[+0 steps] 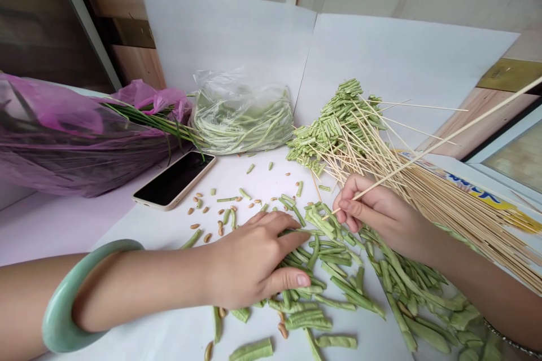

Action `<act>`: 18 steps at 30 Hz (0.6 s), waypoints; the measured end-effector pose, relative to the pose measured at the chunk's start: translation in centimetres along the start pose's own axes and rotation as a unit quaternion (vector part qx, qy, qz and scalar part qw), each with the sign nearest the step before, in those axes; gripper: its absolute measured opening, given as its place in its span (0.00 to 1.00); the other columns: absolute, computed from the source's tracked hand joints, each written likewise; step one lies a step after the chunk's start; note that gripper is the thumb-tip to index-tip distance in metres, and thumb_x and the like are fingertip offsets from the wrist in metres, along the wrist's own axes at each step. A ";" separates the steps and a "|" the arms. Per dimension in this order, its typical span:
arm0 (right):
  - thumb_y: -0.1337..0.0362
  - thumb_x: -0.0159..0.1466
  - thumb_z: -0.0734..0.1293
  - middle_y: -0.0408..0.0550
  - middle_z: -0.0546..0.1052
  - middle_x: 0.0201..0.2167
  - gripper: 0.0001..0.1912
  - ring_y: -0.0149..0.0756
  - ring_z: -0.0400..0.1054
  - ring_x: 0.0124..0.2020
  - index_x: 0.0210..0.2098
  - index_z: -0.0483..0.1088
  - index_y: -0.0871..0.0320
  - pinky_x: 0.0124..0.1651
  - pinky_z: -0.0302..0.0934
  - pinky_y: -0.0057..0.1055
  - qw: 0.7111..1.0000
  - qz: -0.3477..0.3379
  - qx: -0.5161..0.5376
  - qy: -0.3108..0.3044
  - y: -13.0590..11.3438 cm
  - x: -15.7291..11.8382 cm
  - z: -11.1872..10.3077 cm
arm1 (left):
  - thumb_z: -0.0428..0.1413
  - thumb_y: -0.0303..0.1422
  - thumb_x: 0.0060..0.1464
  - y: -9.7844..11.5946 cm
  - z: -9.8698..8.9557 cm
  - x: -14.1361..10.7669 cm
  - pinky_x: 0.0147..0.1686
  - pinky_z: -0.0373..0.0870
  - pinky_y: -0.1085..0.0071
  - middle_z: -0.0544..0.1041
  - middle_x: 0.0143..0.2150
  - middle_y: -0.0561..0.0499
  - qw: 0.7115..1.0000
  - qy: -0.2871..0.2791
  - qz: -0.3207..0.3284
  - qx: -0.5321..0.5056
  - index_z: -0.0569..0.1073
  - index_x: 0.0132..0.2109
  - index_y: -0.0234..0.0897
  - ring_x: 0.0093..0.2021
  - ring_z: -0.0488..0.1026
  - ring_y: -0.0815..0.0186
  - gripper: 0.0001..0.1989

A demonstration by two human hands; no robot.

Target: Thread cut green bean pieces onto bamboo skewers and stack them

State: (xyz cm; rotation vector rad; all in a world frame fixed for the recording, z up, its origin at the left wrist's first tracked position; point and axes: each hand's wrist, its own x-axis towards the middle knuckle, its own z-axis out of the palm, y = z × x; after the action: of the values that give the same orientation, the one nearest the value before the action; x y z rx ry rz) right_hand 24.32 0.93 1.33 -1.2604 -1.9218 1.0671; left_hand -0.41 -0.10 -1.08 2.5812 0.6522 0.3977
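Note:
My left hand (256,254) lies palm down over a loose pile of cut green bean pieces (307,318), its fingers apart; whatever is under the palm is hidden. A jade-green bangle (61,299) circles that wrist. Between thumb and fingers, my right hand (370,203) pinches a long bamboo skewer (423,154). Its lower tip is close to the bean pieces, and the shaft slants up to the right. Behind this hand, a heap of bean pieces threaded on skewers (339,124) leans against the white board.
Many bare skewers (457,214) lie at the right. More beans (423,316) spread below my right forearm. At the back is a clear bag of long beans (245,118). A phone (175,180) lies beside a purple bag (84,141). Loose tan seeds (207,237) dot the white surface.

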 end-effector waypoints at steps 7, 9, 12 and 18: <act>0.56 0.65 0.61 0.40 0.71 0.24 0.11 0.30 0.64 0.23 0.30 0.61 0.53 0.27 0.58 0.28 0.998 0.008 -0.058 0.005 -0.1 0.0 0.3 | 0.46 0.46 0.62 -0.1 0.0 0.0 0.57 0.62 0.57 0.69 0.56 0.35 1.000 0.004 0.008 -0.001 0.65 0.60 0.28 0.56 0.66 0.52 0.28; 0.56 0.65 0.61 0.41 0.71 0.25 0.10 0.30 0.64 0.23 0.30 0.62 0.54 0.28 0.58 0.28 0.997 0.015 -0.074 0.000 0.0 -0.2 0.3 | 0.47 0.46 0.62 -0.2 0.0 0.1 0.57 0.62 0.57 0.69 0.56 0.35 1.000 0.003 0.010 -0.002 0.65 0.59 0.28 0.56 0.66 0.52 0.28; 0.57 0.64 0.63 0.41 0.71 0.25 0.10 0.30 0.64 0.23 0.30 0.63 0.54 0.27 0.57 0.28 0.997 0.017 -0.076 -0.004 -0.2 -0.3 0.3 | 0.47 0.45 0.61 -0.2 0.0 0.1 0.57 0.62 0.57 0.70 0.55 0.35 1.000 0.005 0.015 -0.003 0.65 0.59 0.28 0.56 0.66 0.52 0.27; 0.56 0.63 0.64 0.40 0.68 0.19 0.11 0.31 0.63 0.22 0.29 0.64 0.54 0.26 0.56 0.29 0.998 0.003 -0.061 0.022 -0.6 -0.1 0.0 | 0.47 0.42 0.62 -0.1 0.0 0.2 0.58 0.63 0.58 0.70 0.55 0.36 1.000 0.010 0.020 -0.012 0.66 0.58 0.30 0.57 0.66 0.53 0.23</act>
State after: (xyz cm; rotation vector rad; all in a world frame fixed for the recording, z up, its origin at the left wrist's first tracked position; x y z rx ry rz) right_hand 24.06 0.74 1.80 -1.3444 -1.9759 0.9294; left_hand -0.29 0.02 -1.09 2.5743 0.6011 0.4431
